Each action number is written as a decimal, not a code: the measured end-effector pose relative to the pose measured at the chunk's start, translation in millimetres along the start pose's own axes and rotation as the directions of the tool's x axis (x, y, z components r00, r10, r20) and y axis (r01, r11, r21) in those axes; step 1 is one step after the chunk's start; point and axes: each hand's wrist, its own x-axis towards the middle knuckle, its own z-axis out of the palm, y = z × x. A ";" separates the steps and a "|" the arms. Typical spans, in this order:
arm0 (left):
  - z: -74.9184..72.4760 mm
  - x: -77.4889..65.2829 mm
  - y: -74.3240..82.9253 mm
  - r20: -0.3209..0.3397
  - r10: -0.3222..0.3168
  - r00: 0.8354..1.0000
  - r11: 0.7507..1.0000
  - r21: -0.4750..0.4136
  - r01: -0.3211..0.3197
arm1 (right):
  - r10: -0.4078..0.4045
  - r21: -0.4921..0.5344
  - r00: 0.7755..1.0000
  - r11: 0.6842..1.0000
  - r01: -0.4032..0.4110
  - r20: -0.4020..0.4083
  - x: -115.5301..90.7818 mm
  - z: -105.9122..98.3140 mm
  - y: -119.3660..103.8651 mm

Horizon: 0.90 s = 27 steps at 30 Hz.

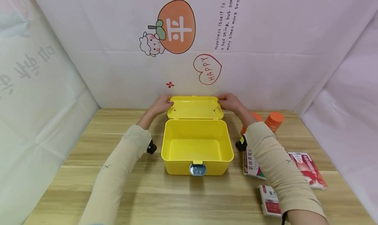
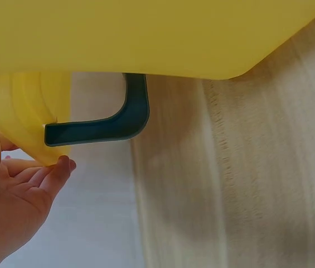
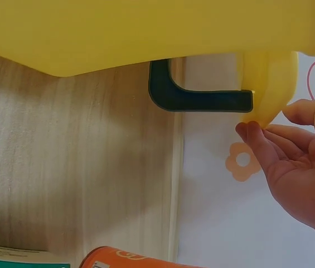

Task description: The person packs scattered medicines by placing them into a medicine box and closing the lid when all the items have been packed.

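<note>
A yellow plastic storage box stands on the table with its lid swung back and its inside bare. My left hand grips the lid's left edge, thumb on the inner side and fingers behind. On the opposite edge, my right hand holds the lid the same way. Both wrist views show fingertips curled at the lid's corner, beside the dark green handle that hangs behind the box. A grey-blue latch sits on the box's front.
Right of the box, partly behind my right sleeve, are two orange bottles and several medicine boxes, one nearer the front. A white printed cloth wall rises directly behind the lid.
</note>
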 end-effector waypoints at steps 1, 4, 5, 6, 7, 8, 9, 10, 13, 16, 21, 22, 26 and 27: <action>1.3 -0.3 -1.4 -0.001 -0.006 1.000 1.000 0.000 0.006 | -0.002 0.004 1.000 1.000 0.002 0.005 -0.5 0.5 0.7; 4.4 -1.8 -3.7 0.000 -0.024 1.000 1.000 0.003 0.024 | -0.009 0.021 1.000 1.000 0.009 0.022 -2.3 1.9 1.9; 5.1 -2.8 -3.8 0.001 -0.029 1.000 1.000 0.000 0.029 | -0.009 0.029 1.000 1.000 0.008 0.029 -3.0 2.2 2.0; 5.6 -3.5 -3.8 0.000 -0.030 1.000 1.000 0.000 0.030 | -0.009 0.038 0.999 0.999 0.008 0.041 -3.6 2.3 2.1; 6.1 -4.4 -3.7 0.001 -0.032 0.999 0.999 -0.003 0.032 | -0.010 0.044 0.999 0.999 0.008 0.052 -4.2 2.5 1.9; 6.3 -5.2 -3.7 0.002 -0.031 1.000 0.999 -0.005 0.031 | -0.009 0.051 0.998 0.999 0.006 0.059 -5.0 2.2 1.5; 6.4 -5.8 -3.6 0.003 -0.032 0.999 0.999 -0.009 0.032 | -0.005 0.055 0.998 0.998 0.002 0.065 -5.6 2.0 1.2; 6.5 -6.1 -3.9 0.006 -0.029 1.000 1.000 -0.011 0.029 | -0.002 0.056 0.998 0.998 -0.002 0.070 -6.2 1.7 0.7; 5.8 -7.8 -4.3 0.020 -0.019 1.000 1.000 -0.016 0.020 | 0.011 0.043 0.998 0.999 -0.014 0.069 -8.9 0.4 -1.5; 3.8 -12.0 -4.3 0.034 -0.006 0.999 1.000 -0.019 0.006 | 0.022 0.022 0.998 1.000 -0.023 0.064 -12.2 -1.1 -4.8; -0.4 -24.3 1.3 0.046 0.013 0.999 1.000 -0.006 -0.013 | 0.012 -0.011 0.997 1.000 -0.011 0.078 -19.4 -6.5 -10.4; -1.3 -27.5 3.0 0.048 0.017 0.999 1.000 0.009 -0.018 | 0.007 -0.020 0.997 1.000 -0.005 0.078 -21.0 -7.8 -11.4; -4.5 -42.3 12.0 0.056 0.026 0.998 0.998 0.052 -0.029 | -0.012 -0.052 0.997 0.999 0.016 0.074 -28.2 -12.6 -16.1; -4.9 -46.2 13.6 0.053 0.023 0.998 0.998 0.058 -0.026 | -0.015 -0.046 0.997 0.999 0.018 0.076 -29.5 -13.4 -16.9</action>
